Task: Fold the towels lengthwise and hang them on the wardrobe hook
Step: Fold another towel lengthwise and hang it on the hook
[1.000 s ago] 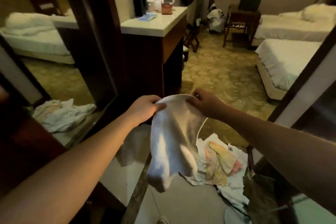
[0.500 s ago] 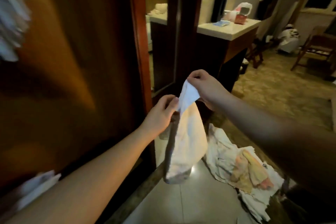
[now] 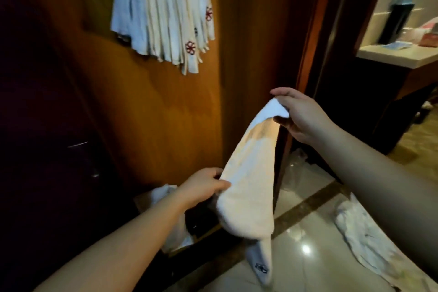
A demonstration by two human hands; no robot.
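We observe the right hand (image 3: 302,116) raised in front of the wooden wardrobe panel (image 3: 170,111), pinching the upper end of a folded white towel (image 3: 251,178) between thumb and curled fingers. The left hand (image 3: 201,188) sits lower and nearer the panel, with thumb and fingers closed on the towel's left edge about midway down its length. The towel runs as a long narrow band slanting from the right hand down toward the left hand, then hangs free below it; its lowest corner carries a small dark emblem and dangles above the glossy tiled floor (image 3: 308,265). We cannot tell how many layers the fold has.

At the top of the panel we note a bunch of hung towels (image 3: 163,12), white and cream, packed close in narrow vertical folds, several with red flower marks near their lower ends. The hook itself is out of view.

On the floor to the right lies a crumpled pile of cloths (image 3: 365,234). More pale fabric (image 3: 163,194) shows behind the left wrist at the base of the panel. At the far right stands a pale countertop (image 3: 393,57) bearing a dark upright container (image 3: 398,21) and blurred small items
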